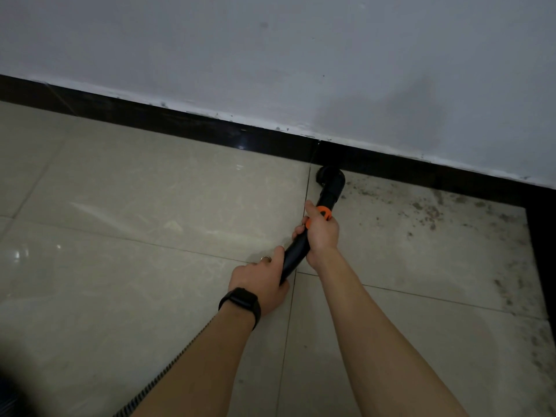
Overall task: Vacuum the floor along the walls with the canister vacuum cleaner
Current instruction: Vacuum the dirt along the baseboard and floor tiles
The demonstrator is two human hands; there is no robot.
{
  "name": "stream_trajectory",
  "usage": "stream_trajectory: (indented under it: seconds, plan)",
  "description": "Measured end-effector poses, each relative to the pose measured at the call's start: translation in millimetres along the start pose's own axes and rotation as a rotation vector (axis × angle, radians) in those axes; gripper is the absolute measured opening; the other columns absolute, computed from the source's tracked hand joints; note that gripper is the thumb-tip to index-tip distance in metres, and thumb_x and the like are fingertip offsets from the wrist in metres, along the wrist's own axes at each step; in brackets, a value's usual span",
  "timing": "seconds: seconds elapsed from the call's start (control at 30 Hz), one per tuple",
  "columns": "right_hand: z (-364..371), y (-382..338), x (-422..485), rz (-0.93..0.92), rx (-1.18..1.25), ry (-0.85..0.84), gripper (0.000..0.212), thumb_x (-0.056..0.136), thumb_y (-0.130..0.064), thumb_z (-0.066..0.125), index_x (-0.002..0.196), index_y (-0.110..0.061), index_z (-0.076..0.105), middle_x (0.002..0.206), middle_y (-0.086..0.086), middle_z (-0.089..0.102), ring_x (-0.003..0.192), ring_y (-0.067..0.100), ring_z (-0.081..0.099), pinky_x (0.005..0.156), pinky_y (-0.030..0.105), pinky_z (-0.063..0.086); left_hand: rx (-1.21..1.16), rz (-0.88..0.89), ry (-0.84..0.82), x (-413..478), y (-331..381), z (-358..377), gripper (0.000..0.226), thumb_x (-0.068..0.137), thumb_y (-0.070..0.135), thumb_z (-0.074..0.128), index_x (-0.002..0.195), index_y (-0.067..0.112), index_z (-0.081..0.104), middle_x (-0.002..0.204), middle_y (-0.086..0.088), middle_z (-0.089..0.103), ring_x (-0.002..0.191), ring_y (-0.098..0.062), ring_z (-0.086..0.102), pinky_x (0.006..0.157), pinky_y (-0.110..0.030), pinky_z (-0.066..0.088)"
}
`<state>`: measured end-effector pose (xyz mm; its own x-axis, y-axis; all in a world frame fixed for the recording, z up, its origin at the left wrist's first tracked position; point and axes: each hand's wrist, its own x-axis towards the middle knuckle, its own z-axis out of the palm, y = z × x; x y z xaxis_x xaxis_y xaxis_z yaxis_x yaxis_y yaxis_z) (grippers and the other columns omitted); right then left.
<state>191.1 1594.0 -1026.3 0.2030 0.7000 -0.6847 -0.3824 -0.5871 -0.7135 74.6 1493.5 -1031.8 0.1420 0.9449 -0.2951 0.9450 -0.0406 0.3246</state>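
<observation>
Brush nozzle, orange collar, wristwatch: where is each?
Brush nozzle [331, 179]: head view, on its black bristle head.
Orange collar [320, 210]: head view, on its exposed top.
Wristwatch [242, 300]: head view, on its dark face.

Dim, soft picture; glare on floor [18, 254] tiles.

Indoor room of a plain building, whether home or office not clear. Glossy beige floor tiles [144, 206] with thin joints, a black skirting board [180, 123] along the foot of a pale painted wall [270, 40], a black floor border [543, 260] at right, grime [436, 212] beside it.
</observation>
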Motion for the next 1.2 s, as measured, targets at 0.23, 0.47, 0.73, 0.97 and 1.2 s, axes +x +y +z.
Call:
stream_trajectory:
  seconds: [0.23, 0.47, 0.73, 0.97, 1.2]
  plan:
    - [26.9, 1.3, 5.5, 0.004, -0.013, -0.021, 0.022, 0.096, -0.020, 0.071, 0.085, -0.013, 0.053, 0.060, 0.001, 0.050, 0.042, 0.015, 0.047, 0.044, 0.027, 0.046, -0.041, -0.071, 0.048, -1.2, -13.1, -2.0, 0.038, 0.090, 0.040, 0.049, 0.116, 0.027, 0.025, 0.094, 0.002, 0.062, 0.069, -0.022, 0.059, 0.053, -0.030, 0.039]
    - [63.6, 16.0, -2.2, 0.034, -0.077, -0.121, 0.024, 0.094, -0.021, 0.074, 0.099, -0.010, 0.053, 0.064, 0.002, 0.053, 0.040, 0.013, 0.050, 0.044, 0.027, 0.048, -0.087, -0.142, 0.047, -16.0, -46.0, -12.3, 0.040, 0.091, 0.043, 0.045, 0.122, 0.031, 0.023, 0.086, 0.008, 0.055, 0.062, -0.017, 0.050, 0.049, -0.029, 0.034]
    - [37.2, 37.0, -24.6, 0.003, -0.084, 0.082, 0.036, 0.095, -0.033, 0.072, 0.112, -0.007, 0.053, 0.071, 0.006, 0.060, 0.039, 0.012, 0.055, 0.049, 0.030, 0.053, 0.010, 0.019, -0.122, -35.1, -49.2, -18.4, 0.043, 0.090, 0.048, 0.044, 0.124, 0.030, 0.024, 0.092, 0.007, 0.060, 0.070, -0.022, 0.061, 0.052, -0.030, 0.035]
    - [-19.5, 58.4, -66.0, 0.018, 0.160, 0.251, 0.025, 0.096, -0.025, 0.071, 0.106, -0.009, 0.053, 0.062, 0.002, 0.054, 0.038, 0.015, 0.051, 0.042, 0.025, 0.047, 0.184, 0.240, -0.206, -56.6, -40.2, -9.1, 0.050, 0.087, 0.055, 0.040, 0.128, 0.030, 0.025, 0.106, 0.006, 0.064, 0.079, -0.023, 0.066, 0.056, -0.030, 0.037]
    - [-57.5, 70.0, -86.2, 0.063, 0.308, 0.322, 0.018, 0.092, -0.019, 0.072, 0.094, -0.011, 0.056, 0.053, -0.004, 0.051, 0.039, 0.017, 0.049, 0.045, 0.028, 0.047, 0.265, 0.379, -0.255, -71.4, -20.1, 1.6, 0.050, 0.092, 0.054, 0.039, 0.133, 0.027, 0.026, 0.110, 0.004, 0.063, 0.080, -0.022, 0.064, 0.058, -0.030, 0.041]
